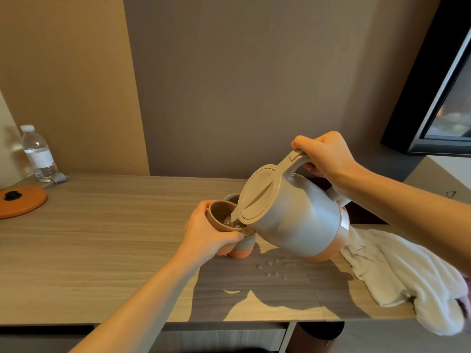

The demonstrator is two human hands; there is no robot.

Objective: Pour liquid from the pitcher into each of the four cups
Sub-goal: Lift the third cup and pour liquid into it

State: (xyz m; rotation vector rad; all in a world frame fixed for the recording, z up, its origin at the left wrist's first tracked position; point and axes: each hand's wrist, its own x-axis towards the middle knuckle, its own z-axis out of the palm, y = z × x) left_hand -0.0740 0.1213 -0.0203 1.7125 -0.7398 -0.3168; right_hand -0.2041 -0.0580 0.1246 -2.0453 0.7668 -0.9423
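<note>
The right hand point(323, 155) is closed around the handle of the grey plastic pitcher with an orange base point(293, 215), which is tilted, its spout over a grey-brown cup point(220, 215). The left hand point(206, 230) grips this cup, tilted toward the spout, with clear liquid inside. Two other cups show: one behind point(232, 197), one just beside the held cup point(243, 247). Water drops point(276, 267) lie on the wooden surface point(102, 240). A white towel point(397, 273) hangs over the front-right edge. The left part of the surface is open; an orange round lid point(21, 201) and a clear plastic bottle point(38, 154) stand at the far-left edge.
</note>
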